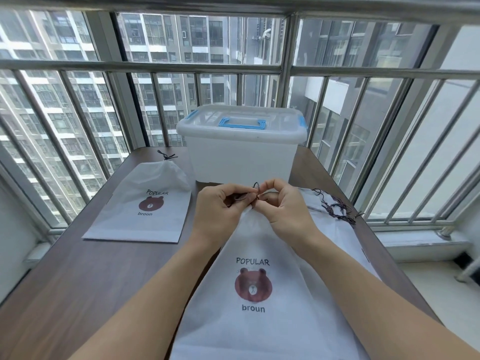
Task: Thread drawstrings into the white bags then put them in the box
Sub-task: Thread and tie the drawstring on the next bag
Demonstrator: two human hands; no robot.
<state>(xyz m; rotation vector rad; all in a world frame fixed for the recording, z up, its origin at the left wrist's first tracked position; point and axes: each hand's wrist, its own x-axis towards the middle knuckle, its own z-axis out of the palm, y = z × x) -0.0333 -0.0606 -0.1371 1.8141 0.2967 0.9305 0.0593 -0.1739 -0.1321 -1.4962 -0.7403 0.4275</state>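
Note:
A white bag with a brown bear print and the words POPULAR broun lies in front of me on the table. At its gathered top, my left hand and my right hand both pinch a thin dark drawstring, fingertips almost touching. A small loop of the string sticks up between them. A second white bear bag lies flat at the left, its mouth drawn together with a dark drawstring. The translucent plastic box with a blue handle stands behind my hands, lid on.
A bundle of loose dark drawstrings lies on more white bags at the right. The brown table stands against a metal window railing, with tall buildings outside. A white ledge runs along the right.

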